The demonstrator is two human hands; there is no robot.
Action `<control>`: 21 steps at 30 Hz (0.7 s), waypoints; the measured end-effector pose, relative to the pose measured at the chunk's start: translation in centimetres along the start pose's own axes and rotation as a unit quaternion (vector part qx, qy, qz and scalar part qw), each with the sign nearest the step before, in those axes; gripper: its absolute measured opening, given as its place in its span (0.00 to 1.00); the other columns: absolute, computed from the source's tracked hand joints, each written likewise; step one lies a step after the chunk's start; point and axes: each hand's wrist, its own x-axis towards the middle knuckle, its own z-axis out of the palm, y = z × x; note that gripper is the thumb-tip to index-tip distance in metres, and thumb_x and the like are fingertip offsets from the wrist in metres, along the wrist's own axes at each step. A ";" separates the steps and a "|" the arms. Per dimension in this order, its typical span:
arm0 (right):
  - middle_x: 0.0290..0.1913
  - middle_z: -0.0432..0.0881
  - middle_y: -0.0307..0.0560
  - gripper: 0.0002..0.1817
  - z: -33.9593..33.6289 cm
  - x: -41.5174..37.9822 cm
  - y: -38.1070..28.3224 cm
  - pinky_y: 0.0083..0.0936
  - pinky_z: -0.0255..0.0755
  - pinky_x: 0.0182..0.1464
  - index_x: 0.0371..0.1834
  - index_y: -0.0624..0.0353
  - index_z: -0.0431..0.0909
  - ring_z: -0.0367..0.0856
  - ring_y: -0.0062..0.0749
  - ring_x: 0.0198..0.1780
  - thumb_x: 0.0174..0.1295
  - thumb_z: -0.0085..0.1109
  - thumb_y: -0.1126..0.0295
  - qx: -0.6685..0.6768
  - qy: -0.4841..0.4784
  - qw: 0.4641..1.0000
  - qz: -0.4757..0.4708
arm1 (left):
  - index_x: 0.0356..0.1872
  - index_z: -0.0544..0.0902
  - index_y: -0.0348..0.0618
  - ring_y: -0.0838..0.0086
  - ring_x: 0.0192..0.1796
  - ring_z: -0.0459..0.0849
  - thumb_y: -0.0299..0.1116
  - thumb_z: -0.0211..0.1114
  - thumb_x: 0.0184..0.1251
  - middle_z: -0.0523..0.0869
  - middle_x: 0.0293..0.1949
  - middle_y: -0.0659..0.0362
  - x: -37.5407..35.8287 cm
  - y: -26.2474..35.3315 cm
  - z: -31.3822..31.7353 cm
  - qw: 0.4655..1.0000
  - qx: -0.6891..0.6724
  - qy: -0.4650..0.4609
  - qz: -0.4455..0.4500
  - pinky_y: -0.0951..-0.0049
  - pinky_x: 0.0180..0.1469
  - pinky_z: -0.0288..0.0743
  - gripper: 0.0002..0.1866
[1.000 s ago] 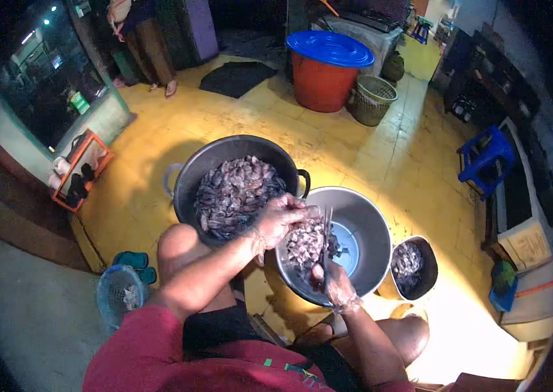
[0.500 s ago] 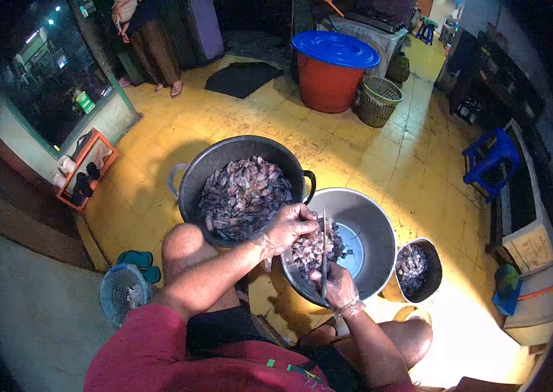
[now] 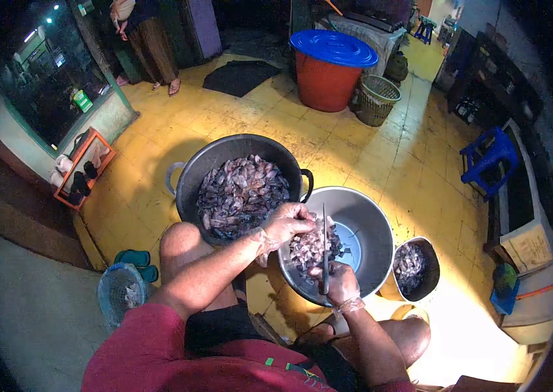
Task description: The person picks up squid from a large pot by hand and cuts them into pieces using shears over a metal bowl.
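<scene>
My left hand (image 3: 285, 224), in a clear plastic glove, is pinched over the left side of a grey metal basin (image 3: 381, 255). Its fingertips close on a small pale piece, apparently squid, mostly hidden by the fingers. My right hand (image 3: 342, 285), also gloved, is wrapped round the handle of a long knife (image 3: 325, 238). The blade points away from me, close beside my left fingertips. Below lie cut squid pieces (image 3: 308, 249), pale and dark, heaped on the basin's left side. Behind my left hand, a large black tub (image 3: 193, 171) holds a pile of whole-looking squid (image 3: 240, 189).
A smaller container (image 3: 434, 277) with more pieces stands right of the basin. A blue basket (image 3: 112, 297) and green sandals (image 3: 138, 260) are at left. Farther off are a red barrel (image 3: 325, 85) with blue lid, a woven basket (image 3: 376, 104), a blue stool (image 3: 489, 160) and a standing person (image 3: 149, 42).
Both hands and the knife stay almost where they were, with only a slight shift of the knife and right hand. The whole view has drifted a little.
</scene>
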 end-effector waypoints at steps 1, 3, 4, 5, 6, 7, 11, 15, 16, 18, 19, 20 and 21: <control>0.26 0.83 0.50 0.25 -0.3 -0.1 -0.5 0.35 0.72 0.37 0.35 0.63 0.84 0.81 0.37 0.30 0.54 0.69 0.47 0.013 -0.004 1.000 0.009 | 0.34 0.78 0.40 0.75 0.38 0.83 0.22 0.67 0.62 0.83 0.38 0.59 0.0 0.1 0.1 1.000 -0.016 0.020 0.003 0.75 0.44 0.79 0.06; 0.28 0.85 0.55 0.28 -0.8 -0.4 -1.3 0.39 0.74 0.41 0.36 0.63 0.84 0.83 0.44 0.33 0.54 0.68 0.44 0.027 -0.008 0.999 0.016 | 0.36 0.78 0.39 0.74 0.40 0.83 0.21 0.65 0.64 0.82 0.43 0.57 -0.3 0.2 0.3 0.995 -0.099 0.032 0.004 0.74 0.44 0.80 0.04; 0.31 0.85 0.56 0.27 -1.0 -0.4 -1.7 0.38 0.74 0.43 0.38 0.64 0.83 0.84 0.44 0.35 0.55 0.68 0.46 0.026 -0.013 0.999 0.017 | 0.36 0.78 0.39 0.74 0.40 0.83 0.21 0.65 0.64 0.82 0.43 0.57 -0.3 0.6 0.3 0.995 -0.096 0.032 0.008 0.74 0.44 0.80 0.04; 0.33 0.85 0.56 0.27 -1.0 -0.5 -1.9 0.38 0.74 0.45 0.41 0.65 0.82 0.84 0.44 0.37 0.56 0.68 0.47 0.026 -0.018 0.999 0.018 | 0.38 0.79 0.38 0.73 0.41 0.84 0.21 0.64 0.65 0.82 0.43 0.57 -0.4 0.9 0.3 0.993 -0.110 0.042 -0.004 0.73 0.46 0.80 0.04; 0.33 0.85 0.56 0.27 -0.7 -0.3 -1.5 0.38 0.74 0.45 0.41 0.65 0.82 0.84 0.44 0.37 0.56 0.68 0.47 0.027 -0.018 0.999 0.015 | 0.39 0.79 0.38 0.72 0.42 0.84 0.20 0.63 0.66 0.83 0.43 0.56 -0.5 1.0 0.2 0.991 -0.125 0.053 -0.017 0.72 0.47 0.81 0.04; 0.36 0.85 0.57 0.28 -0.2 -0.1 -0.7 0.37 0.73 0.47 0.44 0.65 0.81 0.83 0.43 0.39 0.57 0.67 0.48 0.026 -0.029 0.999 0.007 | 0.41 0.79 0.37 0.71 0.44 0.85 0.19 0.62 0.66 0.83 0.44 0.55 -0.3 0.9 0.2 0.989 -0.139 0.054 -0.011 0.70 0.49 0.82 0.05; 0.41 0.84 0.61 0.32 0.3 0.2 0.0 0.38 0.72 0.53 0.50 0.65 0.78 0.83 0.48 0.46 0.57 0.64 0.44 0.064 -0.077 0.995 -0.016 | 0.37 0.80 0.36 0.74 0.43 0.84 0.18 0.63 0.64 0.84 0.41 0.56 -0.4 0.9 1.1 0.992 -0.091 0.082 0.000 0.71 0.48 0.82 0.04; 0.42 0.84 0.67 0.35 0.0 0.2 -0.2 0.41 0.72 0.52 0.50 0.65 0.78 0.82 0.59 0.49 0.57 0.61 0.40 0.001 -0.067 0.998 -0.008 | 0.35 0.80 0.37 0.78 0.39 0.82 0.19 0.66 0.61 0.85 0.38 0.58 -0.5 -0.3 1.1 0.998 0.003 0.063 0.019 0.76 0.45 0.78 0.05; 0.42 0.83 0.67 0.35 -0.1 0.1 -0.4 0.42 0.72 0.52 0.50 0.65 0.78 0.82 0.60 0.49 0.56 0.61 0.39 -0.009 -0.061 0.998 -0.010 | 0.35 0.80 0.37 0.78 0.39 0.82 0.19 0.66 0.61 0.85 0.38 0.58 -0.5 -0.3 1.2 0.998 0.002 0.063 0.020 0.76 0.45 0.78 0.05; 0.40 0.84 0.68 0.34 -0.1 -0.2 -0.7 0.43 0.73 0.50 0.48 0.65 0.78 0.82 0.60 0.48 0.56 0.63 0.41 -0.008 -0.048 0.999 -0.022 | 0.34 0.80 0.38 0.78 0.38 0.82 0.19 0.66 0.60 0.85 0.35 0.59 -0.6 -0.3 1.3 0.997 0.011 0.075 0.020 0.77 0.44 0.77 0.05; 0.39 0.83 0.68 0.33 -0.2 -0.1 -0.8 0.44 0.73 0.49 0.47 0.65 0.79 0.83 0.61 0.47 0.56 0.63 0.42 -0.042 -0.047 0.998 -0.019 | 0.34 0.80 0.38 0.78 0.38 0.82 0.19 0.66 0.60 0.85 0.35 0.59 -0.5 -0.4 1.1 0.997 0.012 0.078 0.022 0.77 0.44 0.77 0.05; 0.38 0.83 0.68 0.32 -0.2 0.0 -1.0 0.44 0.74 0.47 0.46 0.65 0.79 0.83 0.61 0.46 0.56 0.64 0.43 -0.075 -0.049 0.996 -0.018 | 0.34 0.80 0.38 0.78 0.38 0.82 0.20 0.67 0.60 0.85 0.35 0.60 -0.4 -0.5 0.9 0.996 0.015 0.081 0.013 0.78 0.43 0.77 0.05; 0.38 0.83 0.68 0.31 -0.2 -0.3 -1.0 0.44 0.74 0.46 0.46 0.65 0.79 0.83 0.61 0.45 0.56 0.65 0.43 -0.086 -0.038 0.995 -0.020 | 0.33 0.80 0.39 0.78 0.38 0.82 0.22 0.68 0.59 0.85 0.34 0.60 -0.4 -0.5 0.7 0.996 0.020 0.089 0.006 0.78 0.43 0.76 0.05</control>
